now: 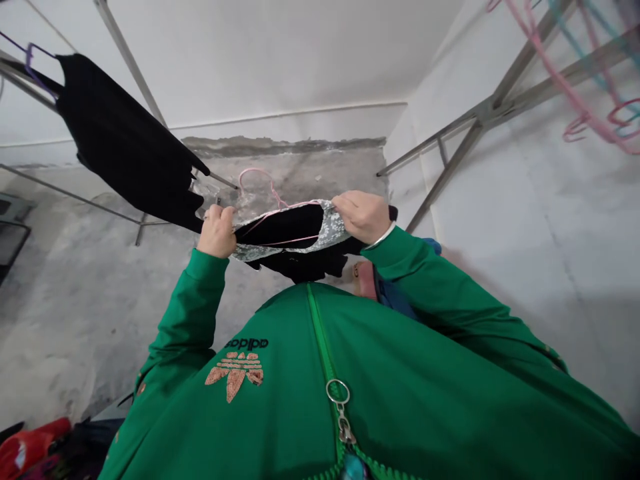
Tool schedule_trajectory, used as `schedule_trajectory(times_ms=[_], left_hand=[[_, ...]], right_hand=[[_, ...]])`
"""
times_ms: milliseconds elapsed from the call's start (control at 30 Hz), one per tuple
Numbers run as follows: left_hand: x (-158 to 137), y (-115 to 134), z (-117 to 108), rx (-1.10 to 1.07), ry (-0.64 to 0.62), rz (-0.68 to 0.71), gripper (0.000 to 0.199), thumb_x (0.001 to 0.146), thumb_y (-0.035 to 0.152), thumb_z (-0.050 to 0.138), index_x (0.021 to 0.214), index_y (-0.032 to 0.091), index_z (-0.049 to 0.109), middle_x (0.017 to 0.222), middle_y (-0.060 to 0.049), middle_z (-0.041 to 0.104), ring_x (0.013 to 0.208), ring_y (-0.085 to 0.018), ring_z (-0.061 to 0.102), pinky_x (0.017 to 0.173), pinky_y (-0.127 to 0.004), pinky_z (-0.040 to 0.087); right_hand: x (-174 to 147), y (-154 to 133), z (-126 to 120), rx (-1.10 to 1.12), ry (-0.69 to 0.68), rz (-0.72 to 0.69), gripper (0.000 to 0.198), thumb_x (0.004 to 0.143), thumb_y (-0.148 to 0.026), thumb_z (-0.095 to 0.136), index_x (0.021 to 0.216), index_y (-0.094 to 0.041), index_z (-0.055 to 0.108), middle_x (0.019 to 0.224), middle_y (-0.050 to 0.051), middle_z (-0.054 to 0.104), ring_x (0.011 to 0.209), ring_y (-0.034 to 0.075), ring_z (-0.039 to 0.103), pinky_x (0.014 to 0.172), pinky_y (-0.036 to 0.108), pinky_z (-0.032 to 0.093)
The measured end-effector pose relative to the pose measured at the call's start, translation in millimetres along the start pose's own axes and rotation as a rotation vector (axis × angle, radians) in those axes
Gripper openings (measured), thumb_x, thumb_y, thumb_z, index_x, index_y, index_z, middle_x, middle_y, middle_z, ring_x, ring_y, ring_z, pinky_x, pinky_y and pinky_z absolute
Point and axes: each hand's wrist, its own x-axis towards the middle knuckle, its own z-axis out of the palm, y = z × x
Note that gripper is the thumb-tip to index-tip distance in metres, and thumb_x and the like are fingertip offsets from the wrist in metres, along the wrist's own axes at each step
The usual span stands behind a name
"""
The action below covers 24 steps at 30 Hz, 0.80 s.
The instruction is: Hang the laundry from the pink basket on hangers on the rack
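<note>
A black garment with a grey-and-white patterned neckline (333, 227) is stretched sideways in front of my body. Inside its neck opening sits a pink wire hanger (257, 171), its hook sticking up above the cloth toward the far wall. My left hand (218, 230) is closed on the garment's left shoulder. At the opposite shoulder, my right hand (363, 215) pinches the cloth, knuckles up. The hanger's ends are hidden by the cloth and my hands.
A black garment (125, 140) hangs on a purple hanger (31, 63) from a metal rack at left. Pink and blue hangers (565, 77) hang at upper right near another metal frame (483, 117). Red cloth (35, 447) lies at lower left. The floor (100, 287) is bare concrete.
</note>
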Motion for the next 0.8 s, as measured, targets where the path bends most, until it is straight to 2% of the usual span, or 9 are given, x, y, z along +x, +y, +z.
schedule_trajectory(times_ms=[100, 167, 233, 367, 500, 600, 700, 800], left_hand=[[-2.4, 12.0, -9.7, -0.057, -0.027, -0.024, 0.051, 0.069, 0.015, 0.056, 0.12, 0.014, 0.054, 0.104, -0.015, 0.056, 0.097, -0.032, 0.059, 0.086, -0.044, 0.05], [-3.0, 15.6, -16.1, -0.131, -0.116, 0.054, 0.047, 0.076, 0.023, 0.055, 0.122, 0.014, 0.053, 0.097, -0.011, 0.058, 0.09, -0.027, 0.059, 0.082, -0.039, 0.051], [-0.7, 14.5, -19.5, -0.175, -0.127, 0.134, 0.047, 0.082, 0.031, 0.055, 0.126, 0.014, 0.052, 0.1, -0.012, 0.058, 0.093, -0.027, 0.059, 0.085, -0.039, 0.05], [14.8, 7.5, -12.2, -0.122, 0.036, 0.169, 0.053, 0.084, 0.039, 0.059, 0.13, 0.015, 0.053, 0.125, -0.019, 0.053, 0.117, -0.034, 0.051, 0.098, -0.049, 0.042], [36.3, 9.7, 5.4, -0.138, -0.024, 0.21, 0.034, 0.089, 0.03, 0.046, 0.115, 0.015, 0.06, 0.109, -0.015, 0.062, 0.108, -0.03, 0.057, 0.093, -0.044, 0.045], [47.7, 14.1, 9.1, -0.184, 0.002, 0.207, 0.03, 0.087, 0.025, 0.041, 0.108, 0.018, 0.06, 0.099, -0.01, 0.064, 0.1, -0.025, 0.061, 0.086, -0.036, 0.049], [54.0, 14.0, -3.7, -0.186, 0.103, 0.239, 0.027, 0.086, 0.026, 0.04, 0.104, 0.019, 0.06, 0.097, -0.009, 0.065, 0.096, -0.024, 0.061, 0.084, -0.036, 0.051], [58.1, 10.3, -29.5, -0.145, 0.245, 0.27, 0.026, 0.09, 0.028, 0.039, 0.1, 0.018, 0.06, 0.093, -0.007, 0.063, 0.093, -0.023, 0.061, 0.081, -0.037, 0.051]], right_hand=[[4.0, 2.5, -5.8, -0.03, 0.05, 0.034, 0.032, 0.094, -0.016, 0.036, 0.101, -0.017, 0.067, 0.085, 0.009, 0.067, 0.078, 0.022, 0.059, 0.063, 0.034, 0.041], [5.3, 5.2, -9.8, -0.017, 0.111, 0.079, 0.032, 0.096, -0.019, 0.036, 0.099, -0.017, 0.068, 0.085, 0.009, 0.067, 0.079, 0.022, 0.06, 0.064, 0.034, 0.043], [5.3, 8.1, -13.8, 0.026, 0.151, 0.109, 0.033, 0.097, -0.022, 0.036, 0.097, -0.018, 0.068, 0.084, 0.009, 0.067, 0.081, 0.022, 0.061, 0.068, 0.034, 0.046], [3.9, 13.3, -19.5, 0.133, 0.19, 0.125, 0.033, 0.099, -0.028, 0.038, 0.094, -0.02, 0.069, 0.084, 0.009, 0.067, 0.081, 0.022, 0.063, 0.069, 0.034, 0.05], [5.6, 16.2, -22.5, 0.215, 0.251, 0.146, 0.032, 0.099, -0.031, 0.039, 0.094, -0.019, 0.069, 0.083, 0.009, 0.068, 0.078, 0.022, 0.064, 0.069, 0.036, 0.052], [11.2, 18.6, -27.2, 0.225, 0.234, 0.184, 0.035, 0.099, -0.033, 0.037, 0.097, -0.02, 0.07, 0.087, 0.01, 0.068, 0.083, 0.023, 0.065, 0.074, 0.038, 0.053], [19.1, 28.2, -36.1, 0.182, 0.21, 0.194, 0.038, 0.1, -0.036, 0.035, 0.099, -0.021, 0.069, 0.091, 0.01, 0.069, 0.088, 0.023, 0.066, 0.076, 0.038, 0.054], [22.4, 49.0, -45.5, 0.116, 0.122, 0.131, 0.038, 0.1, -0.039, 0.036, 0.101, -0.02, 0.069, 0.091, 0.01, 0.069, 0.088, 0.023, 0.065, 0.076, 0.039, 0.052]])
